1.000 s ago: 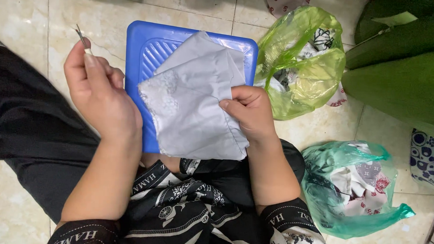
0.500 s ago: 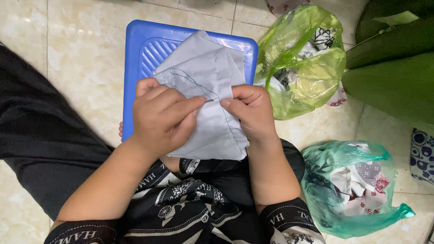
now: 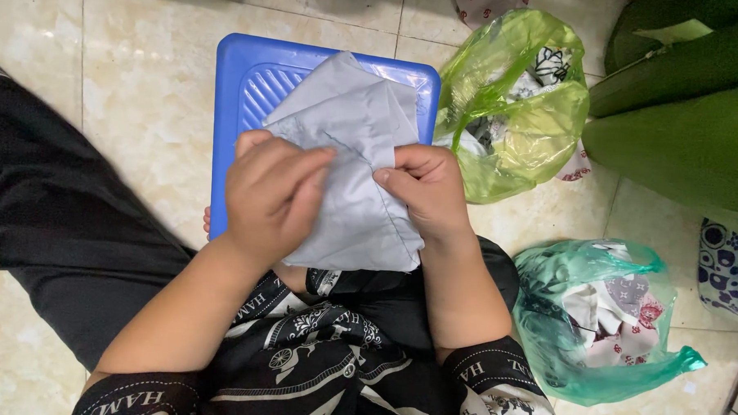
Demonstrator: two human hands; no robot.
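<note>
Left hand (image 3: pixel 271 192) lies curled over the near left part of a grey cloth (image 3: pixel 362 183), fingers bent together and pressing down on the fabric, their tips meeting it close to a stitched seam; whether something thin is pinched between them cannot be told. Right hand (image 3: pixel 427 189) grips the same cloth from the other side, thumb and fingers pinching a fold of it just beside the left fingertips, so the two hands nearly touch. Both forearms come up from a black printed garment (image 3: pixel 331 353) worn by the person, who sits on a pale tiled floor (image 3: pixel 144 101) with a black-clad leg stretched out to the left.

That cloth rests on a blue plastic stool (image 3: pixel 250 89), covering most of its ribbed top and hanging past its near edge toward the person's lap; its far corner points at the stool's far edge.

On the floor to the right of the near side sits a teal plastic bag (image 3: pixel 602 322) holding patterned scraps. Farther off, just beside the stool's far right corner, stands a yellow-green plastic bag (image 3: pixel 519 114) with more fabric inside. Beyond it, at the far right, lies something dark green (image 3: pixel 682 137).
</note>
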